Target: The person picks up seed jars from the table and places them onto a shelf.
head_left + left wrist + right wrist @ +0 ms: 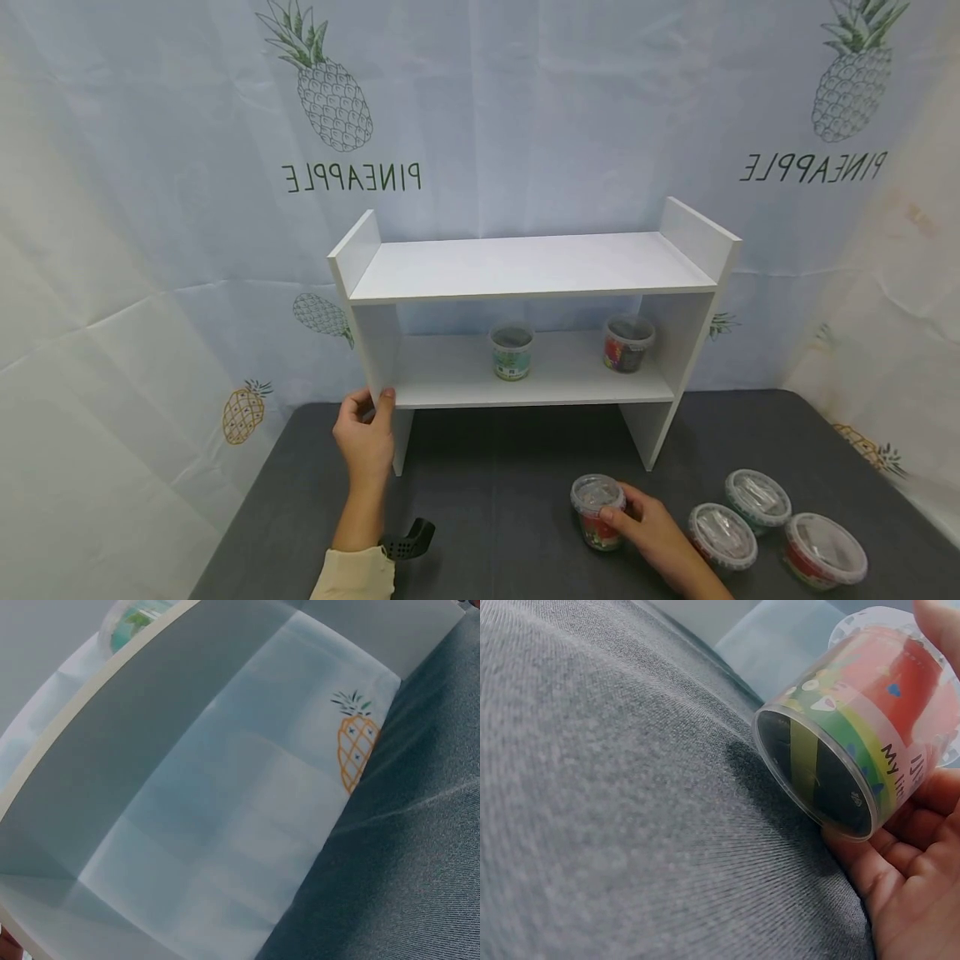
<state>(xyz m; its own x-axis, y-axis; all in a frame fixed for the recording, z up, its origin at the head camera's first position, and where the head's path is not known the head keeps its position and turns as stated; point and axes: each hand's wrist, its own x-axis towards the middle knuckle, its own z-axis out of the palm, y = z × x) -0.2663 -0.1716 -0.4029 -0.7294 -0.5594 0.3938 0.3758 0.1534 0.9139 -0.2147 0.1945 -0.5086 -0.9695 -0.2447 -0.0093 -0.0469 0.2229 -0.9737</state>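
Observation:
A white two-tier shelf (525, 406) stands on the dark table. My left hand (365, 437) grips the lower part of its left side panel, thumb at the front edge and fingers round the outside. In my right hand (647, 533) I hold a clear lidded plastic tub (597, 510) with a red and green label, in front of the shelf. The right wrist view shows the bottom of this tub (821, 772) tipped up off the grey cloth, with fingers along its side. On the shelf's lower board sit a green-labelled tub (512, 354) and a red-and-dark tub (627, 346).
Three more lidded tubs stand at the table's right: a green one (758, 498), a red one (722, 537) and a larger red one (823, 550). A black strap (408, 540) is at my left wrist. Behind the shelf hangs a pineapple-print cloth (525, 108).

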